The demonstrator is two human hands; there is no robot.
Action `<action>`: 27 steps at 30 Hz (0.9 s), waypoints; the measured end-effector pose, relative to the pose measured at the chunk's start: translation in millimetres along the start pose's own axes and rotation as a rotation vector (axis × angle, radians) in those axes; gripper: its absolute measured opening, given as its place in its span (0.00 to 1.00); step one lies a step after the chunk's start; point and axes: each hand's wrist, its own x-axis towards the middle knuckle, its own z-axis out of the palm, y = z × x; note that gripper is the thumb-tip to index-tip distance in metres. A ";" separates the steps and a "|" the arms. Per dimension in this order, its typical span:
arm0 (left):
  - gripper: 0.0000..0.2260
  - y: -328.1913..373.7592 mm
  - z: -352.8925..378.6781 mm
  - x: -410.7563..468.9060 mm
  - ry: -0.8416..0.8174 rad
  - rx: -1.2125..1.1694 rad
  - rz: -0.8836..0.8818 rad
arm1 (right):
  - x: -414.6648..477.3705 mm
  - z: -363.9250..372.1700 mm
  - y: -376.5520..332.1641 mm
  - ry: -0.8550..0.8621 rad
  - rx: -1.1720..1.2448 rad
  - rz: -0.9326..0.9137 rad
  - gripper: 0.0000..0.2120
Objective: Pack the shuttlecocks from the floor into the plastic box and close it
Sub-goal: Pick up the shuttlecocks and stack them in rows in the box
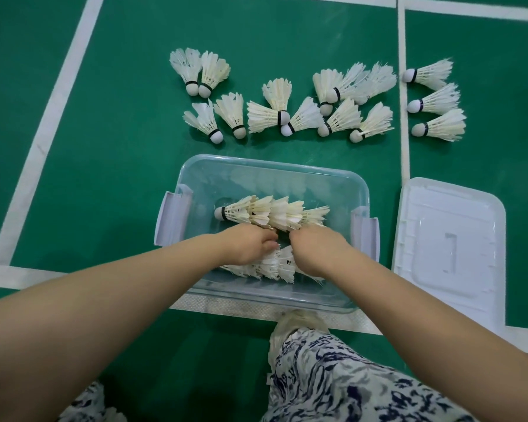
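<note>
A clear plastic box (269,172) stands open on the green court floor in front of me. Inside it lies a nested row of white shuttlecocks (272,213), and a second nested row (275,264) lies nearer to me. My left hand (247,246) and my right hand (317,252) reach into the box, fingers curled down between the two rows and touching the shuttlecocks. What exactly each hand grips is hidden. Several loose shuttlecocks (287,111) lie on the floor beyond the box.
The white lid (448,248) lies flat on the floor right of the box. Grey latch handles (173,217) stick out at both box ends. White court lines cross the floor. My patterned trouser leg (333,376) is below the box.
</note>
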 end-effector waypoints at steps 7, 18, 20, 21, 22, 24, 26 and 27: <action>0.15 21.7 -43.2 -23.2 0.198 -0.042 0.038 | -17.2 -62.7 13.1 0.231 0.155 -0.030 0.12; 0.10 20.3 -89.0 -22.9 0.682 -0.233 0.053 | 22.8 -128.8 7.3 0.510 0.287 -0.100 0.12; 0.10 14.6 -94.0 -21.4 0.776 -0.280 0.028 | 39.5 -134.4 9.0 0.552 0.285 -0.108 0.12; 0.10 11.5 -97.5 -20.4 0.824 -0.290 0.012 | 50.1 -135.6 10.9 0.564 0.274 -0.107 0.12; 0.11 7.4 -101.5 -18.8 0.864 -0.295 -0.002 | 61.6 -135.7 12.6 0.559 0.250 -0.103 0.12; 0.11 -2.3 -111.6 -16.2 0.914 -0.299 -0.032 | 86.4 -133.7 15.8 0.508 0.189 -0.092 0.13; 0.11 -14.2 -121.1 -13.3 0.937 -0.268 -0.079 | 109.7 -131.8 18.7 0.464 0.141 -0.081 0.17; 0.11 -20.6 -124.8 -11.8 0.946 -0.249 -0.102 | 119.3 -132.0 19.6 0.457 0.127 -0.070 0.19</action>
